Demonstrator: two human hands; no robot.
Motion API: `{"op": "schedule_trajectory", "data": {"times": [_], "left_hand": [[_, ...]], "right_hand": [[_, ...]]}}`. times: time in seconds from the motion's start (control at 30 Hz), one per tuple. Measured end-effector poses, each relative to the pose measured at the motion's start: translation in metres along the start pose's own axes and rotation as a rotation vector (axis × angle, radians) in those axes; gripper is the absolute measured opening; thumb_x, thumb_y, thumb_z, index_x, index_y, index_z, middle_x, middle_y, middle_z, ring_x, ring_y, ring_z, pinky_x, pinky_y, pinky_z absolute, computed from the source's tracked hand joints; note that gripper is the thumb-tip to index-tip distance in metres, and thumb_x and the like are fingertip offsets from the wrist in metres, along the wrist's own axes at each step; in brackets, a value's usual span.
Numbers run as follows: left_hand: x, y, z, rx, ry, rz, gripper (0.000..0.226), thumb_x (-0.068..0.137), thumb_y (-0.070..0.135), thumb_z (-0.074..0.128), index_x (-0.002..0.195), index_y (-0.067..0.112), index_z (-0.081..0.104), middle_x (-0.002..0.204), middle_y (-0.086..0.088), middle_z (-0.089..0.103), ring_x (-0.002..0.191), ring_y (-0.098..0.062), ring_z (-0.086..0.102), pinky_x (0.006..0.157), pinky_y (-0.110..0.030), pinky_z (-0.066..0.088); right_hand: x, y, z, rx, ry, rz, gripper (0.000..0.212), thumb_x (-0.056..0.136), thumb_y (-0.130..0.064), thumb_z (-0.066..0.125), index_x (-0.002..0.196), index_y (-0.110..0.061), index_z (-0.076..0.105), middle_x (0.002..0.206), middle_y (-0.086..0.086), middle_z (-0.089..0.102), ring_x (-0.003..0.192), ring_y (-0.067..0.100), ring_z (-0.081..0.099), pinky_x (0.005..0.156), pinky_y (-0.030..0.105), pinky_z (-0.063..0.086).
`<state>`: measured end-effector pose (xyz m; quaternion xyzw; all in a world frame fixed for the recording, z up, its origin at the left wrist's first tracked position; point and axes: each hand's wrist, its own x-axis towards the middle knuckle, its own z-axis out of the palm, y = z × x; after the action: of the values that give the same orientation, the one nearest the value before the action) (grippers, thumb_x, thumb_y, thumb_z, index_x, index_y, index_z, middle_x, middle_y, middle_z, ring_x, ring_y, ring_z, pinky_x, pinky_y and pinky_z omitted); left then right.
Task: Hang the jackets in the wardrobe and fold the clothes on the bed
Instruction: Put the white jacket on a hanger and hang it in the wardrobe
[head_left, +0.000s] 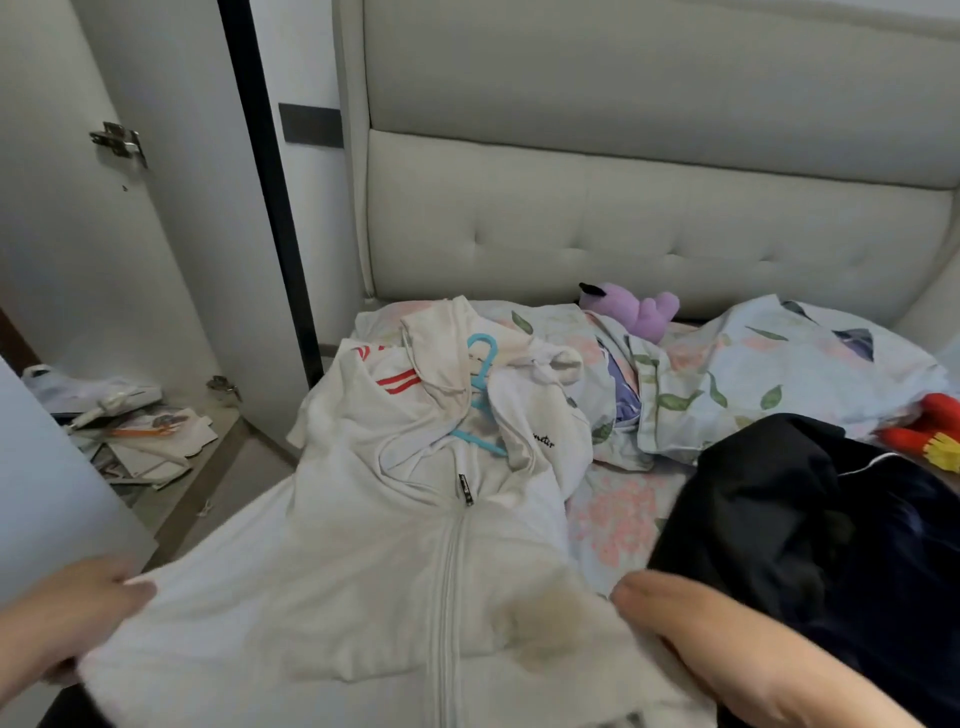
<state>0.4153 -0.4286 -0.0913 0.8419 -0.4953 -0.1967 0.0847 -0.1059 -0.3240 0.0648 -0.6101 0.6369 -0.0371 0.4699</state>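
Left hand (78, 618): at the near left edge of the white jacket (415, 545), thumb on top of the cloth and fingers hidden beneath it, clamped on that edge. Right hand (717, 639): at the near right edge of the same jacket, blurred and partly covered by cloth, so whether it pinches or only rests there cannot be told. White jacket: spread front-up on the bed (618, 514), zip (447, 597) closed up to the chest, hood bunched at the far end, hem nearest the person and drawn taut between the two hands. Blue hanger (480, 400): lying in the neck opening, hook pointing toward the headboard (623, 218); whether its arms sit inside the shoulders cannot be told. Dark jacket (805, 519): heaped on the bed just beside the right hand, no hanger seen on it. Other items: flowered quilt (753, 374), purple soft toy (639, 309), red and yellow toy (935, 431), wardrobe door (156, 234) standing open at left, loose papers (145, 441) low inside. Step in hand, by judgement: smoothing the white jacket flat before hanging. Next move, by judgement: seat the hanger in both shoulders, lift by the hook, carry left to the wardrobe; the dark jacket is not yet hung.
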Motion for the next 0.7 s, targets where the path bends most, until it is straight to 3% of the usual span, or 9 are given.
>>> {"op": "schedule_trajectory", "data": {"times": [0.07,0.1,0.17,0.3,0.37,0.47,0.57,0.63,0.7], "left_hand": [[-0.022,0.021,-0.001,-0.048,-0.109,-0.054,0.019,0.09,0.03,0.065,0.083,0.013,0.066,0.099,-0.012,0.069,0.089,-0.025,0.062,0.072,-0.027,0.046],[-0.04,0.04,-0.004,0.055,-0.107,-0.001,0.023,0.088,0.043,0.062,0.085,0.021,0.059,0.104,-0.004,0.066,0.092,-0.021,0.061,0.074,-0.028,0.046],[-0.07,0.086,0.001,0.186,-0.123,0.22,0.03,0.086,0.059,0.055,0.088,0.03,0.049,0.103,0.008,0.06,0.094,-0.016,0.058,0.071,-0.029,0.043],[-0.113,0.186,0.03,-0.098,-0.196,0.4,0.027,0.083,0.06,0.058,0.084,0.033,0.06,0.085,0.015,0.061,0.082,-0.003,0.058,0.066,-0.025,0.042],[-0.126,0.223,0.042,-0.127,-0.227,0.461,0.031,0.083,0.06,0.056,0.081,0.029,0.061,0.082,0.012,0.062,0.08,-0.004,0.058,0.066,-0.026,0.042],[-0.12,0.258,0.056,-0.112,-0.278,0.424,0.043,0.083,0.066,0.052,0.076,0.023,0.052,0.079,0.008,0.059,0.076,-0.012,0.057,0.059,-0.029,0.038],[-0.109,0.27,0.063,-0.096,-0.299,0.383,0.044,0.08,0.069,0.053,0.079,0.025,0.05,0.081,0.005,0.059,0.077,-0.016,0.057,0.054,-0.029,0.032],[-0.104,0.27,0.067,-0.1,-0.331,0.371,0.036,0.079,0.062,0.058,0.076,0.026,0.052,0.078,0.007,0.059,0.073,-0.01,0.057,0.053,-0.027,0.032],[-0.1,0.268,0.073,-0.096,-0.36,0.371,0.03,0.08,0.054,0.062,0.076,0.026,0.052,0.078,0.009,0.059,0.072,-0.007,0.055,0.054,-0.024,0.035]], "right_hand": [[0.0,0.008,0.004,-0.047,-0.016,0.045,0.022,0.09,-0.046,0.054,0.074,-0.034,0.062,0.077,-0.026,0.063,0.078,-0.006,0.055,0.086,0.018,0.044],[0.001,0.012,0.006,-0.151,-0.038,0.061,0.023,0.087,-0.049,0.053,0.072,-0.034,0.06,0.074,-0.026,0.061,0.073,-0.007,0.051,0.08,0.017,0.042],[0.012,0.009,0.002,-0.247,0.007,0.077,0.028,0.08,-0.055,0.055,0.074,-0.028,0.061,0.075,-0.018,0.064,0.069,-0.004,0.053,0.073,0.018,0.044],[0.055,-0.012,-0.015,-0.16,0.159,-0.024,0.033,0.081,-0.051,0.058,0.07,-0.02,0.054,0.068,-0.011,0.058,0.059,0.003,0.048,0.063,0.028,0.041],[0.088,-0.033,-0.014,-0.076,0.151,-0.095,0.037,0.083,-0.043,0.058,0.075,-0.007,0.056,0.07,-0.009,0.053,0.064,0.007,0.047,0.065,0.031,0.041],[0.155,-0.053,-0.006,-0.01,0.132,-0.154,0.032,0.092,-0.02,0.056,0.089,0.011,0.058,0.08,0.014,0.055,0.074,0.019,0.048,0.072,0.038,0.046],[0.212,-0.059,0.008,-0.015,0.128,-0.116,0.025,0.094,-0.006,0.049,0.108,0.002,0.069,0.099,0.011,0.065,0.085,0.018,0.057,0.084,0.035,0.05],[0.238,-0.061,0.014,-0.054,0.056,-0.05,0.039,0.096,-0.005,0.046,0.133,-0.006,0.06,0.125,0.01,0.062,0.102,0.02,0.06,0.093,0.03,0.05],[0.255,-0.061,0.016,-0.148,-0.033,0.004,0.044,0.098,-0.006,0.045,0.142,-0.007,0.051,0.132,0.012,0.058,0.107,0.023,0.06,0.096,0.032,0.051]]}}
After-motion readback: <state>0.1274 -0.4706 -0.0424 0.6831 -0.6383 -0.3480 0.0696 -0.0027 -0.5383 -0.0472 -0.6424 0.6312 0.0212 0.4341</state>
